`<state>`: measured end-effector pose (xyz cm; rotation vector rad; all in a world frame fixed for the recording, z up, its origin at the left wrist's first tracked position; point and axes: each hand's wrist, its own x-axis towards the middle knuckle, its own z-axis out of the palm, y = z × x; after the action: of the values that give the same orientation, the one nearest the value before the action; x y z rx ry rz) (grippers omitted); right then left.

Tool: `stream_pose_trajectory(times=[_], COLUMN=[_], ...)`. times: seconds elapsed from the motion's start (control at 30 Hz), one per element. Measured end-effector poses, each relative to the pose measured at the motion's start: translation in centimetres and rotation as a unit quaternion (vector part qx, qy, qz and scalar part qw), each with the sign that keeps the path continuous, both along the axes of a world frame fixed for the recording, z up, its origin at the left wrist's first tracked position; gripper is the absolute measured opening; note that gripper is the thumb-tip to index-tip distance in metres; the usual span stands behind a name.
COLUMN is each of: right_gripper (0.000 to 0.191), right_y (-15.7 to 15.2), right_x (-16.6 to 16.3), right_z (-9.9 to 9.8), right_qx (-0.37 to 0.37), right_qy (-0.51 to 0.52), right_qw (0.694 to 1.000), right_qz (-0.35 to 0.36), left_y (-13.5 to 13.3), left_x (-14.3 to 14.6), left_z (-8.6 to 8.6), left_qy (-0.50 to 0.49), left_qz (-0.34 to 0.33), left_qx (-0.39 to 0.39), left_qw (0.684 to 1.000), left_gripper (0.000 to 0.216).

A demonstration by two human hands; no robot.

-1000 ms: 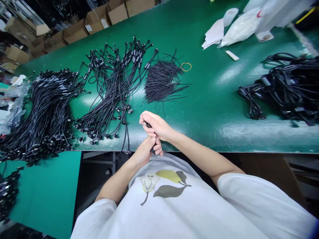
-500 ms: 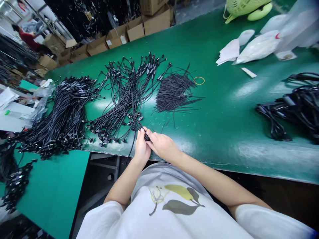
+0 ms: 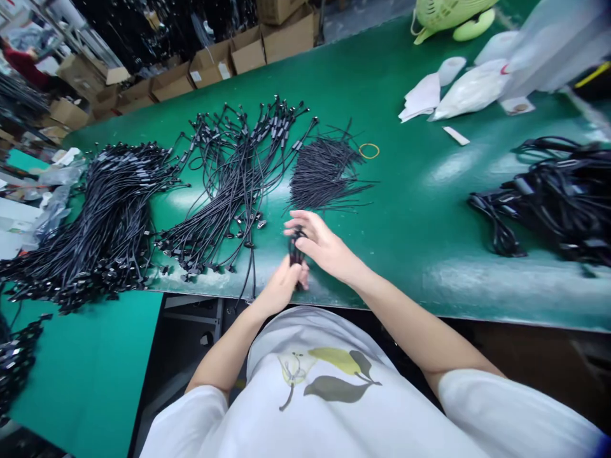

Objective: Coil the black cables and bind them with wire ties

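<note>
A folded black cable (image 3: 296,254) is upright between my hands, above the front edge of the green table. My left hand (image 3: 284,284) is closed around its lower part, thumb in front. My right hand (image 3: 324,249) is at its upper part, with the thumb across the cable and the fingers curved loosely past its far side. The cable's plugs are hidden in my grip. Just beyond my hands lies a pile of short black ties (image 3: 319,173). To the left, a spread of loose black cables (image 3: 238,184) covers the table, some ends hanging over the edge.
A thick bundle of cables (image 3: 114,216) lies far left, and bundled cables (image 3: 558,203) lie at the right. A yellow rubber band (image 3: 369,151), a white bag (image 3: 472,89) and a green basket (image 3: 446,13) stand farther back. Cardboard boxes (image 3: 212,65) line the back edge.
Both hands have moved slightly right, away from the loose cables, with the cable now folded into a compact bundle. My right fingers have loosened and extended. The view has shifted a little.
</note>
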<state>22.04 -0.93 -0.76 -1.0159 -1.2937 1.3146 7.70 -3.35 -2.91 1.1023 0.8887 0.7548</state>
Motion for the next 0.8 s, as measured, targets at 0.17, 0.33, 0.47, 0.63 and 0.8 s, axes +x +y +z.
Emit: stream_pose_trajectory(times=[0.17,0.33,0.47,0.63,0.8], right_gripper=[0.036,0.050,0.053,0.028,0.033], right_y=[0.2,0.4,0.3,-1.0,-3.5], right_x=[-0.4,-0.2,1.1,4.4,5.5], right_z=[0.4,0.6,0.5,0.4,-1.3], right_qx=[-0.137,-0.188,-0.159,0.193,0.382], right_qy=[0.291,0.329,0.214,-0.226,-0.540], right_qw=[0.944,0.923,0.961,0.955,0.741], right_qz=[0.076,0.074,0.075,0.006,0.115], left_y=[-1.3,-1.1,-0.9,-0.1,0.8], left_x=[0.9,1.3,1.5,1.0,0.2], left_z=[1.1,1.2,0.8,-0.4,-1.0], left_qy=[-0.127,-0.156,-0.149,0.037,0.180], left_qz=[-0.100,-0.064,-0.080,-0.034,-0.118], left_qx=[-0.188,-0.288,-0.313,-0.088,0.035], left_qw=[0.969,0.943,0.934,0.995,0.976], left_gripper=[0.042,0.038,0.036,0.042,0.044])
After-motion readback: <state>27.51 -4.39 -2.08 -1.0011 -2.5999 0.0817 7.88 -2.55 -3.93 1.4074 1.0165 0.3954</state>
